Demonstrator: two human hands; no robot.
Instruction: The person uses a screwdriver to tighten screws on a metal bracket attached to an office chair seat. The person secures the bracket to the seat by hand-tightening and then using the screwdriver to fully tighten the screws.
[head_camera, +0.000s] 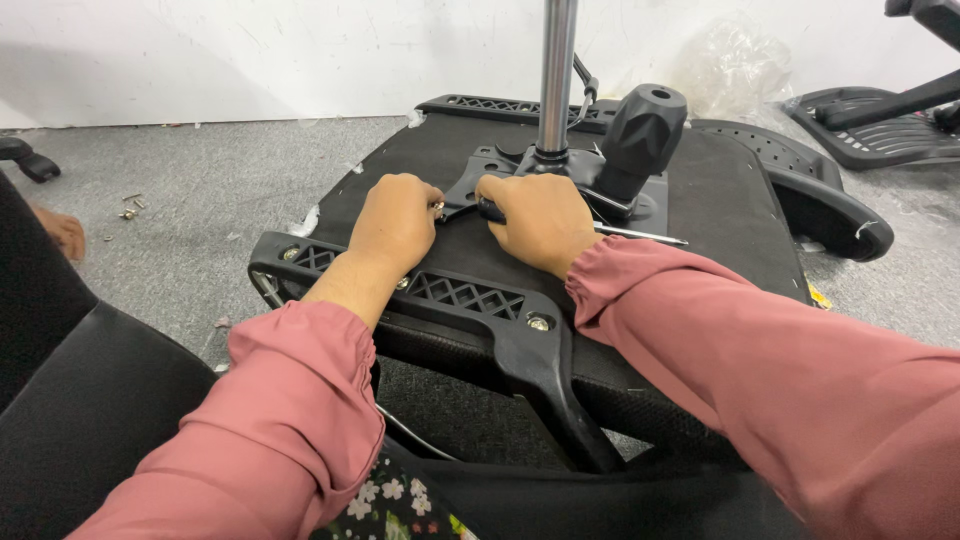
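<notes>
An upturned black office chair seat (720, 210) lies on the floor before me, its black metal mechanism plate (480, 165) and chrome gas cylinder (556, 70) standing up from the middle. My left hand (395, 222) is closed at the plate's left edge, pinching what looks like a small screw. My right hand (538, 220) grips a dark tool handle beside it; a thin metal shaft (640, 235) sticks out to the right from under the hand. A black armrest bracket (470, 300) with bolts runs under both wrists.
A black knob (643, 125) rises from the mechanism on the right. Loose screws (130, 208) lie on the grey carpet at left. More black chair parts (880, 125) and crumpled clear plastic (730, 60) sit by the white wall. A black cushion (90, 420) is at lower left.
</notes>
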